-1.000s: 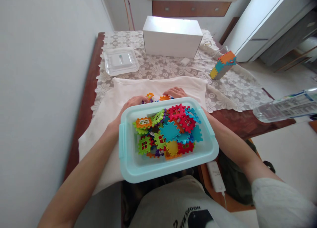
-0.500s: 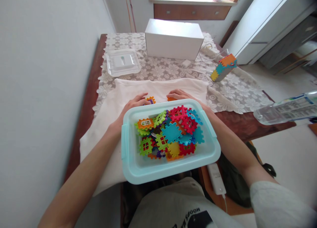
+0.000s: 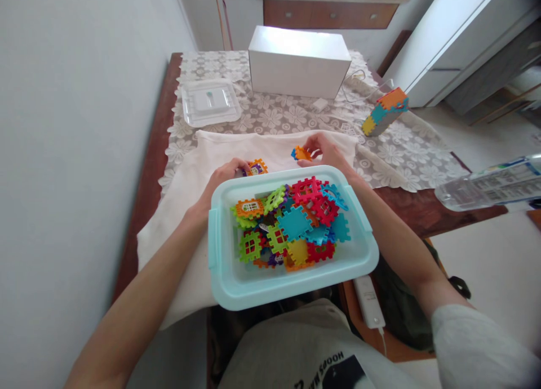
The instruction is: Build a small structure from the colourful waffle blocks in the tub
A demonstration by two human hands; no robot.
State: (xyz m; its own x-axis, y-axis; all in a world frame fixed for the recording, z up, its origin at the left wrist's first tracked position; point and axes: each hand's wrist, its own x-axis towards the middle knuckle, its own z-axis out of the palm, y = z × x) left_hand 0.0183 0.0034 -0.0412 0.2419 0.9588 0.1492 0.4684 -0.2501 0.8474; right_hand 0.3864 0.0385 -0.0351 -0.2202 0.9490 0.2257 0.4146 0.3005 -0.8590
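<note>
Your right hand (image 3: 325, 149) pinches an orange-and-blue tile piece (image 3: 300, 153) by its edge, lifted just off the white cloth (image 3: 190, 175) at 12 o'clock of the bin (image 3: 236, 287). A fingertip grip leaves the toothed edges free.

Your left hand (image 3: 224, 177) is curled on the cloth at 11 o'clock of the bin, fingers closed round a second orange-framed tile (image 3: 256, 167) (purple part under it, hard to make out behind the rim). It looks gripped, not just touched, but the bin wall hides the thumb.

The bin sits at the near table edge between your forearms, so the loose tiles (image 3: 291, 222) are within reach of both hands.

The finished block tower (image 3: 384, 111) lies tipped at 2 o'clock, well apart. The clear lid (image 3: 209, 101) is parked at 11 o'clock, and the white box (image 3: 299, 62) sits at 12.
</note>
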